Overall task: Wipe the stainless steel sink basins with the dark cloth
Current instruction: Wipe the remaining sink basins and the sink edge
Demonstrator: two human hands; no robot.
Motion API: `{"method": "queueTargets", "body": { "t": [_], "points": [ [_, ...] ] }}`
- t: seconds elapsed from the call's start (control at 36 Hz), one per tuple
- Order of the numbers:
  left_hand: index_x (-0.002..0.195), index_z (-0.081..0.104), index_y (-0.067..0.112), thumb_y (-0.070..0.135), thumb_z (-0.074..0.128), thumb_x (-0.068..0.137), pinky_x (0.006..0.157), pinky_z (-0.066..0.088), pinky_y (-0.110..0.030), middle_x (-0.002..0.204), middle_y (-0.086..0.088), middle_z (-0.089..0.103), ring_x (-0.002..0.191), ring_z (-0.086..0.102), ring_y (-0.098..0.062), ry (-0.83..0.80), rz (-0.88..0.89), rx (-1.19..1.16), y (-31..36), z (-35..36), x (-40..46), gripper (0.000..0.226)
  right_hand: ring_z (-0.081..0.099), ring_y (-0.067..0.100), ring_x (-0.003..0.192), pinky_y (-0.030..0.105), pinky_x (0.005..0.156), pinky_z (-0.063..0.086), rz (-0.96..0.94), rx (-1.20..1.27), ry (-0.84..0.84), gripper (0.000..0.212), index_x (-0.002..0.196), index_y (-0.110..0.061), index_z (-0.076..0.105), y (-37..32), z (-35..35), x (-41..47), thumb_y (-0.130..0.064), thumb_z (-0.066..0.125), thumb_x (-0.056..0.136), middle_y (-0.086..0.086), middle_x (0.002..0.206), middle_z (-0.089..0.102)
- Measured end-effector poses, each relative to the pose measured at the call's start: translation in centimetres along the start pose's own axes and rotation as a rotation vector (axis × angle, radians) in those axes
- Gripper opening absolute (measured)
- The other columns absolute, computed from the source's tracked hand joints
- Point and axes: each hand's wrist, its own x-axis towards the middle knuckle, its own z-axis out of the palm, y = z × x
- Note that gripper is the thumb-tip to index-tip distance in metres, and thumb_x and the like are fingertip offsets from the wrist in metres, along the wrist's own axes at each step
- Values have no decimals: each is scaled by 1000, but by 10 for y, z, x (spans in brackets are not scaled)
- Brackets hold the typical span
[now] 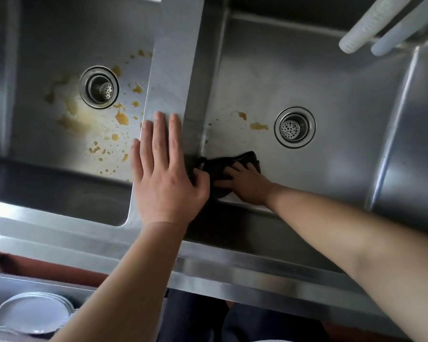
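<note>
Dark cloth [229, 166] lies flat under my right hand [247, 186] in the right basin's [331, 90] near-left corner — yellow stains [257, 125] just beyond my spread fingertips, towards the drain [294, 127] — left hand [163, 174] resting open on the divider [171, 77]

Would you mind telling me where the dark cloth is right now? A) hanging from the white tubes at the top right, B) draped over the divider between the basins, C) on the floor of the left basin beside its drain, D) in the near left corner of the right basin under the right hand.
D: the dark cloth lies in the right basin's near left corner, with the right hand pressing on it.
</note>
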Motion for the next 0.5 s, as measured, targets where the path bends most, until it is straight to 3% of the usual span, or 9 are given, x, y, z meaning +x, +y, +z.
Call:
{"method": "queueTargets", "body": {
  "t": [0.14,0.31,0.39,0.5],
  "points": [
    [157,21,13,36,62,71,123,15,-49,164,-11,22,152,17,-30,17,2,14,0,1,1,98,32,34,125,48,91,34,179,105,207,61,146,-39,37,7,-31,49,-11,49,93,10,136,39],
    [157,24,11,31,68,69,123,15,-49,163,-13,23,152,18,-31,5,0,11,1,-4,1,101,39,35,120,42,83,32,155,131,300,49,141,-33,48,47,-52,69,-23,53,94,13,132,46],
    [156,25,11,29,69,67,123,15,-49,163,-13,24,152,18,-31,-1,-1,1,2,-5,1,101,40,35,121,41,84,35,321,242,405,51,143,-33,47,66,-70,84,-25,54,94,13,133,46],
    [156,26,11,27,69,67,122,17,-51,163,-13,24,152,19,-31,10,-4,-7,2,-4,2,100,34,37,130,47,100,36,621,533,545,58,146,-32,41,89,-100,108,-19,53,92,15,144,38]
  ]
}}
